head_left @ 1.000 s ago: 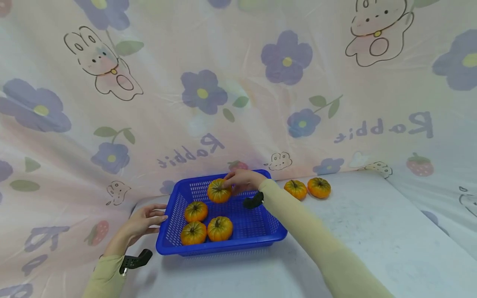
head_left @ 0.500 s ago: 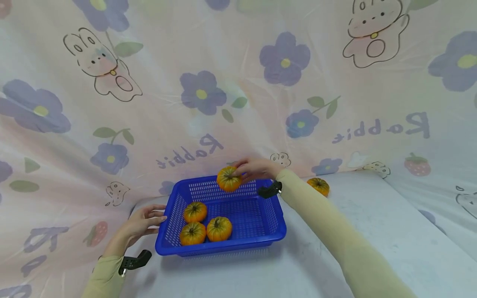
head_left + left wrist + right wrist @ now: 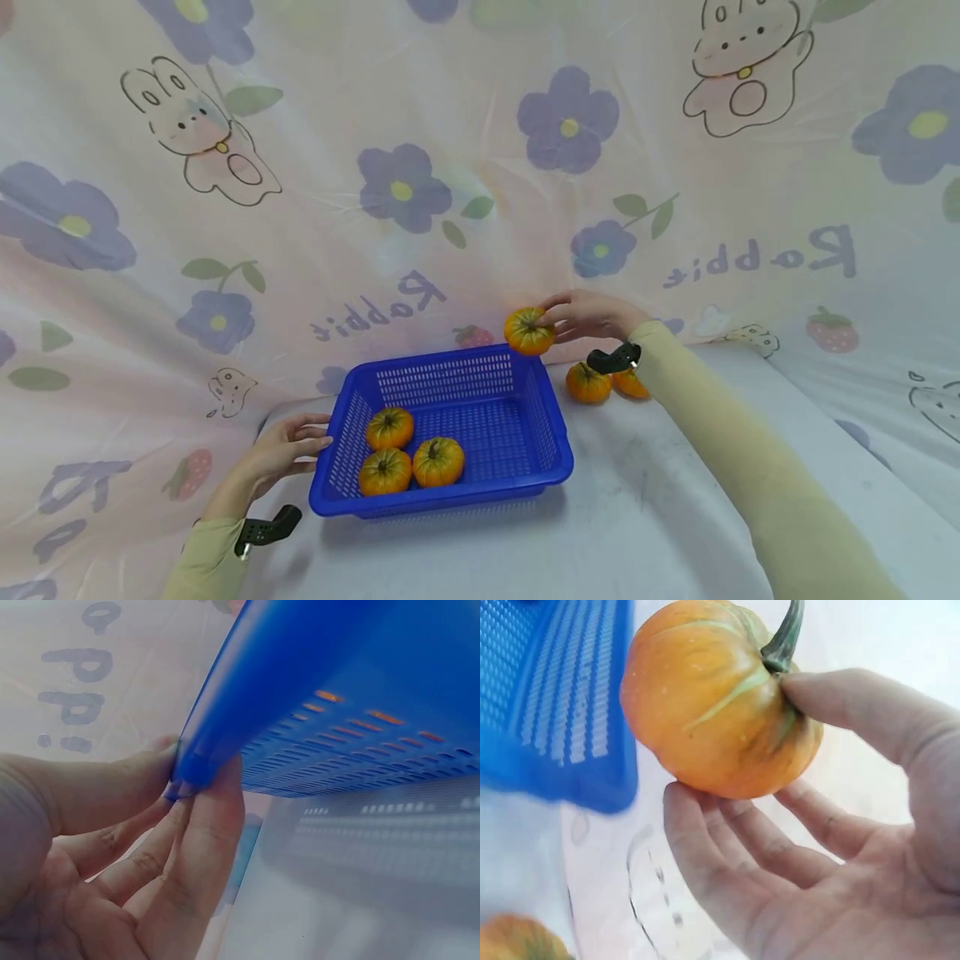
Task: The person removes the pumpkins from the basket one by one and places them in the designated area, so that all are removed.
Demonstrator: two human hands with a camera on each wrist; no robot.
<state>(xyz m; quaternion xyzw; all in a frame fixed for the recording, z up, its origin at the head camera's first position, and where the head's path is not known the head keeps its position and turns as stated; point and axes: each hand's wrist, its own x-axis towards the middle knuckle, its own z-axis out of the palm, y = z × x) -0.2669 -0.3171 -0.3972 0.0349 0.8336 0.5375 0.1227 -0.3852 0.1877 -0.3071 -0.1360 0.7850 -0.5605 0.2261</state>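
My right hand [image 3: 592, 317] holds a small orange pumpkin [image 3: 529, 332] above the back right corner of the blue plastic basket [image 3: 442, 503]. In the right wrist view, the thumb presses near the stem of that pumpkin [image 3: 720, 705] and the fingers support its underside. My left hand [image 3: 281, 454] is at the basket's left side; the left wrist view has its thumb and fingers pinching the basket rim [image 3: 214, 712]. Three pumpkins sit in the left part of the basket: a rear one [image 3: 390, 428], a front one [image 3: 386, 472] and one to its right [image 3: 438, 462].
Two more pumpkins stand on the white table [image 3: 637, 500] right of the basket: a nearer one [image 3: 588, 383] and another [image 3: 630, 384] partly hidden by the right wrist. A printed curtain [image 3: 480, 250] hangs along the table's back.
My right hand has lifted the pumpkin from inside the basket and carried it up and right, to the basket's back right corner. The left hand has stayed at the rim.
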